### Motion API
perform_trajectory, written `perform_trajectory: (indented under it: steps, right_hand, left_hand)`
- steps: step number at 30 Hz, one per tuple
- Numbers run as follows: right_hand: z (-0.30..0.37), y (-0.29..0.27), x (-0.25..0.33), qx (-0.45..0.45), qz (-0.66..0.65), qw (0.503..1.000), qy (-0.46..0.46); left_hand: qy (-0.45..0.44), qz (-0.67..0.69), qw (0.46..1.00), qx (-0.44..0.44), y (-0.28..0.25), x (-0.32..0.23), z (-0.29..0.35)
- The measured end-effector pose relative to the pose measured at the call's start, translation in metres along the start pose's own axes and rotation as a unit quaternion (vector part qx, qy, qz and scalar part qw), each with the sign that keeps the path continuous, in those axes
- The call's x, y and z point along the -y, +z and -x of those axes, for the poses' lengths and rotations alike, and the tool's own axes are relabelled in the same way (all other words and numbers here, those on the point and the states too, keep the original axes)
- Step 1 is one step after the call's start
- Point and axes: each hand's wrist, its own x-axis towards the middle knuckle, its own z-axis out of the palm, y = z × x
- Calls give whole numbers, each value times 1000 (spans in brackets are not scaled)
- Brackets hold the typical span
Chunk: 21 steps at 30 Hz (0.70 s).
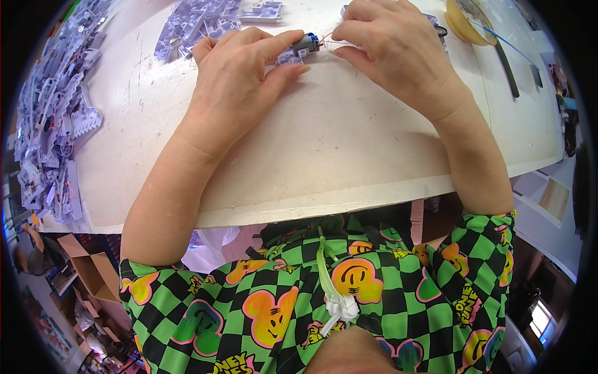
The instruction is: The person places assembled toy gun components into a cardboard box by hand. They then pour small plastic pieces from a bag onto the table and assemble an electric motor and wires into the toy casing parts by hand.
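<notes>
Left hand (240,70) grips the motor (306,43); right hand (402,57) pinches its thin wires (328,41). Too hard a tug could snap one loose.

L hand (240,73) and R hand (398,55) face each other, w/ index fingers (283,43) and thumbs (285,77) pointing inward; both bare forearms (171,177) reach fwd.

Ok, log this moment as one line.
left hand: holding small grey cylindrical motor | right hand: at thin red and white wires, grip unclear | lavender plastic parts: heaped on white table
</notes>
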Motion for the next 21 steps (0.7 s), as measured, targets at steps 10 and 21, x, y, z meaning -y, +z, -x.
perform_trajectory:
  steps: [10, 21]
  right_hand:
    - [-1, 6, -1, -37, -115, 991, 54]
    - [-1, 2, -17, -108, -19, 992, -57]
  left_hand:
    - [-8, 0, 1000, 15, -2, -2, 0]
    - [-3, -10, 1000, 9, 0, -1, 0]
